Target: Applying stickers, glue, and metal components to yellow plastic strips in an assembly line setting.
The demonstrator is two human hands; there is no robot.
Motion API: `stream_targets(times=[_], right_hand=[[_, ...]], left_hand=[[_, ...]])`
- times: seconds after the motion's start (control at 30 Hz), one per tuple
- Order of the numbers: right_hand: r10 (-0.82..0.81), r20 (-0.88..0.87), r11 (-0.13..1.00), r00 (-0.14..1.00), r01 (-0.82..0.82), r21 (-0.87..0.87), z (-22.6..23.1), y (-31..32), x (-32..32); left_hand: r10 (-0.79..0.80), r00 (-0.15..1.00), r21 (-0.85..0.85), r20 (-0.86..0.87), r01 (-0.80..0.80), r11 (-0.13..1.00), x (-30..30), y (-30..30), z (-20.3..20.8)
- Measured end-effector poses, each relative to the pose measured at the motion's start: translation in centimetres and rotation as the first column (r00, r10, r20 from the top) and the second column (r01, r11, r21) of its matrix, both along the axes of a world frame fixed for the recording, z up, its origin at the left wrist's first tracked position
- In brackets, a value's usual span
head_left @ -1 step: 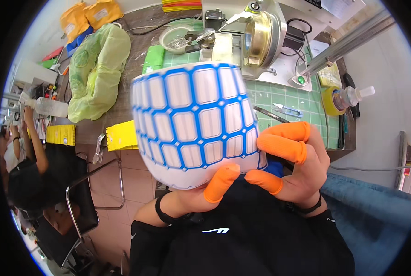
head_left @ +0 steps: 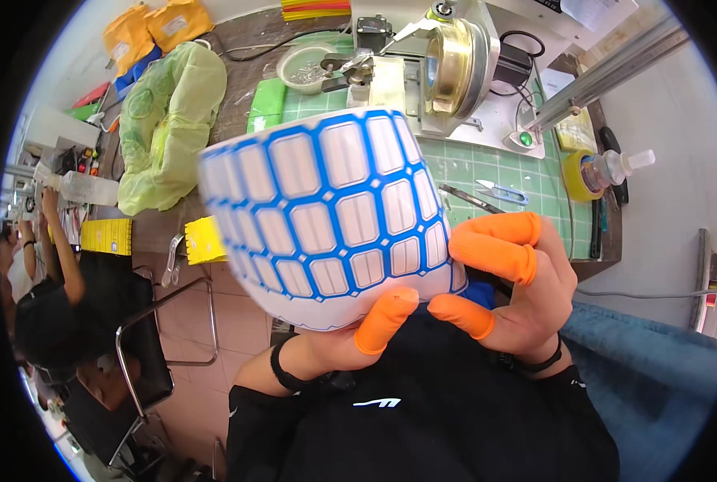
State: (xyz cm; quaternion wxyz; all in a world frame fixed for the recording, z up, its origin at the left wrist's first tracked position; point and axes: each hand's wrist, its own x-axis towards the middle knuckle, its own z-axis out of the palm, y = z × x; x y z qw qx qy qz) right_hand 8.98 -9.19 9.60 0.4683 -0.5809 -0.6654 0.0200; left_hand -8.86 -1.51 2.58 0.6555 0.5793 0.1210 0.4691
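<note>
A curved white sheet of blank labels with blue borders point(head_left: 338, 213) stands up in front of me, bowed toward its lower edge. My left hand point(head_left: 358, 333) grips its lower edge, the thumb in an orange finger cot pressed on the front; the other fingers are hidden behind the sheet. At the sheet's lower right edge, my right hand point(head_left: 527, 281) is closed with bent fingers, also in orange finger cots. Its fingertips meet the edge and the thumb lies below them. A patch of blue point(head_left: 479, 295) shows behind the right thumb; what it belongs to is unclear.
Beyond the sheet are a machine with a brass-coloured ring point(head_left: 448, 68), a round dish of small parts point(head_left: 309, 68), tweezers point(head_left: 471, 198) and thread snips point(head_left: 501, 193) on a green mat. A yellow-green bag point(head_left: 170, 128) lies left. Another person point(head_left: 49, 309) sits far left beside a chair point(head_left: 166, 353).
The label sheet has swung to the left, its left side and top edge shifting most. Both hands are almost where they were, keeping their hold.
</note>
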Motion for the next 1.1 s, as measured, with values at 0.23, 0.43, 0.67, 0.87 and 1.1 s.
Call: stream_targets(times=[0.23,0.43,0.67,0.87,1.1], right_hand=[[0.024,-0.064,0.999,0.998,-0.023,0.028,-0.7,0.7,0.9],[0.072,-0.111,0.997,0.991,-0.074,-0.013,-0.8,1.4,0.8],[0.158,-0.346,0.963,0.925,-0.221,-0.153,-0.4,2.0,1.4],[0.191,-0.537,0.907,0.822,-0.357,-0.223,-0.6,2.3,2.8],[0.164,-0.46,0.936,0.873,-0.285,-0.208,-0.5,2.7,2.3]], left_hand=[[-0.096,0.995,0.039,-0.035,0.098,0.994,0.2,0.8,-0.7],[-0.167,0.984,0.058,-0.065,0.171,0.984,-0.7,1.4,-1.8],[-0.146,0.986,-0.057,-0.082,0.141,0.988,-0.9,1.8,-1.6],[-0.27,0.956,-0.099,-0.114,0.26,0.961,-2.1,2.2,-2.4],[-0.18,0.983,-0.282,-0.026,0.166,0.945,-1.3,1.8,-2.2]])
